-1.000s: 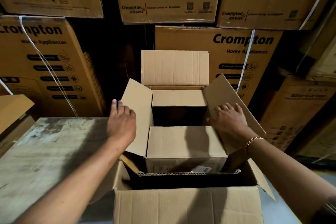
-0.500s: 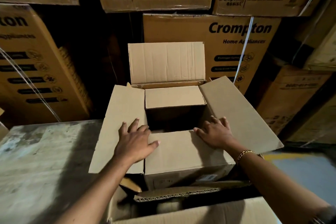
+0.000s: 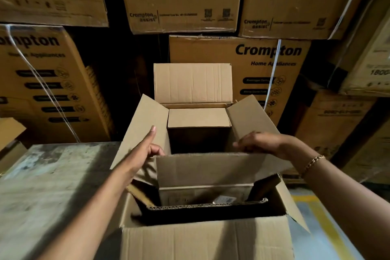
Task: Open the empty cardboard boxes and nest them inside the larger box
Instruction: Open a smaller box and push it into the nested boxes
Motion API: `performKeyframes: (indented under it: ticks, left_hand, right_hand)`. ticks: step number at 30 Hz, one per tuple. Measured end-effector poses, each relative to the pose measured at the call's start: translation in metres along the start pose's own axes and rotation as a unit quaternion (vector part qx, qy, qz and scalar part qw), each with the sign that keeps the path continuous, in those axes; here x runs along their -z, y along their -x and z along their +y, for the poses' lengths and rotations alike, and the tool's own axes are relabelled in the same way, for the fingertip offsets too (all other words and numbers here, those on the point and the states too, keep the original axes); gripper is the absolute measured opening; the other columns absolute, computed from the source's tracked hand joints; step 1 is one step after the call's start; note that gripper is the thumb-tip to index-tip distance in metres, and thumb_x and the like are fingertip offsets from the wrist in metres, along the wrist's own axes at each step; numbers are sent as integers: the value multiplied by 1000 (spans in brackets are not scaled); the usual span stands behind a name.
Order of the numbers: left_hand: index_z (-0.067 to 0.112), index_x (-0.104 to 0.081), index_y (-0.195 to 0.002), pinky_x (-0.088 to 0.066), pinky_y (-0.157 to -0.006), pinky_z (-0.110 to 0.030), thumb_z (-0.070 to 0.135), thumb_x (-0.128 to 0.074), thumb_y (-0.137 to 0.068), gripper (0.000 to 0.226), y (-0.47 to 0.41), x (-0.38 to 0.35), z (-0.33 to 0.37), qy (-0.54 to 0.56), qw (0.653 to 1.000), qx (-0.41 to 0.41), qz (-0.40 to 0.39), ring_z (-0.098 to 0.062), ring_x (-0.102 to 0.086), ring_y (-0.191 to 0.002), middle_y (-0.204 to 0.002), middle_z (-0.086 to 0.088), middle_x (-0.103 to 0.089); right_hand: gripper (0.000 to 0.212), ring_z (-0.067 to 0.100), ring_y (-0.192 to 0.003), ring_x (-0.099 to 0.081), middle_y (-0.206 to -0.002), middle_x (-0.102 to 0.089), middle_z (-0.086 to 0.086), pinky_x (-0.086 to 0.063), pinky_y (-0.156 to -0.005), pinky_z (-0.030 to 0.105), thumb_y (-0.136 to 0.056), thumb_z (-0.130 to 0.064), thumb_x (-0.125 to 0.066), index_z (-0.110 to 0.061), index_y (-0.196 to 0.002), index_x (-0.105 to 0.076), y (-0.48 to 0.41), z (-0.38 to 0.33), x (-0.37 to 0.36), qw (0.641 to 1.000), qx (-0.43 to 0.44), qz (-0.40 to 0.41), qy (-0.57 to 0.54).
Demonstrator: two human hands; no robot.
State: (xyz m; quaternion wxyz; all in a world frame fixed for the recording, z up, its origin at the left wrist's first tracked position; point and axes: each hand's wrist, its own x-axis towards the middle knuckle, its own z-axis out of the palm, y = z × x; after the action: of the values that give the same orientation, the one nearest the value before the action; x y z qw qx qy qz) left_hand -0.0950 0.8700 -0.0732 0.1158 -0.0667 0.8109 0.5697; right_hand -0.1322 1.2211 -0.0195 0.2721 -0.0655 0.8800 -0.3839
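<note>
Curling over the top edge of the near flap (image 3: 202, 169), the fingers of the left hand (image 3: 145, 150) grip it at its left corner, thumb sticking up against the left flap (image 3: 143, 126). The right hand (image 3: 261, 143) pinches the same edge near its right corner, fingers closed on the cardboard. That flap stands nearly upright. It belongs to the inner box (image 3: 198, 131), whose other flaps spread open, sitting inside the larger box (image 3: 206, 240). A bracelet (image 3: 312, 162) circles the right wrist. Beside the boxes lies a worn table (image 3: 52, 175); printed cartons (image 3: 253, 65) are stacked behind.
</note>
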Motion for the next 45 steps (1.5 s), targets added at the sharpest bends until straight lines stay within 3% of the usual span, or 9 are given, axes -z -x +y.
performKeyframes:
  ticks: [2, 4, 8, 12, 21, 26, 32, 40, 45]
  left_hand:
    - [12, -78, -76, -45, -89, -36, 103, -41, -50, 101, 17, 1, 0, -52, 996, 7, -66, -28, -65, -109, -104, -4, -76]
    - [28, -80, -94, -38, -109, -41, 101, -46, -51, 91, 33, -2, -7, -139, 983, 27, -114, -19, -58, -122, -127, 7, -68]
    - [43, -56, -132, -13, -123, -47, 88, -45, -76, 72, 57, -20, -15, -271, 941, 62, -192, -9, -24, -144, -149, 22, -34]
    - [41, -16, -156, 25, -115, -51, 99, -25, -69, 106, 70, -59, -62, -499, 861, -46, -90, -7, 31, -143, -165, 18, -5]
    - [39, -13, -157, 21, -117, -51, 95, 2, -72, 103, 71, -68, -85, -535, 838, -102, 1, -7, 24, -149, -163, 17, -18]
    - [34, -31, -152, 15, -119, -52, 90, -7, -81, 93, 60, -66, -62, -573, 815, -85, 5, -14, 6, -154, -160, 7, -30]
    - [26, -28, -156, 9, -120, -55, 85, -19, -84, 93, -4, -52, -29, -600, 799, -29, 20, -29, 9, -153, -168, -6, -7]
    - [18, -17, -158, -3, -120, -56, 72, -41, -88, 91, -119, -11, -16, -617, 780, -24, 98, -33, 3, -153, -167, -11, -5]
    - [19, -43, -140, -32, -95, -47, 82, -39, -78, 88, -150, -8, -25, -656, 731, -84, 167, -30, -38, -124, -138, -7, -44]
  right_hand:
    - [31, 9, -103, -58, -100, -66, -14, -40, -95, 28, -95, -47, -59, -20, -107, -71, 19, -2, -8, 995, -9, -75, 66]
    - [45, 11, -117, -52, -114, -58, -13, -36, -101, 28, -96, -56, -51, -23, -124, -64, 31, 1, -24, 986, -9, -80, 144]
    - [109, 19, -135, -47, -145, -52, -9, -33, -117, 45, -53, -102, -47, -36, -138, -55, 44, 34, -54, 980, -38, -104, 168]
    - [127, 22, -152, 19, -168, -1, -13, 11, -118, 62, -50, -108, -29, -44, -158, -7, 59, 78, -111, 946, -8, -4, 325]
    - [112, 22, -150, 26, -168, 3, -9, 19, -118, 54, -67, -101, -12, -39, -159, 0, 61, 91, -133, 928, 37, 93, 359]
    - [98, 21, -155, -1, -167, -14, -6, 12, -120, 55, -78, -93, -9, -36, -157, -18, 35, 68, -120, 917, 20, 95, 387]
    - [98, 26, -149, -27, -163, -28, -1, -14, -119, 52, -78, -89, -17, -31, -157, -23, -34, 19, -89, 932, 1, 76, 354]
    - [85, 31, -153, -15, -169, -9, 3, -16, -119, 55, -94, -70, -40, -26, -161, -10, -159, 14, -81, 958, -55, 31, 281]
    - [89, 30, -155, 0, -169, 6, 4, -12, -120, 55, -94, -69, -40, -27, -161, -1, -212, 24, -87, 954, -75, 44, 286]
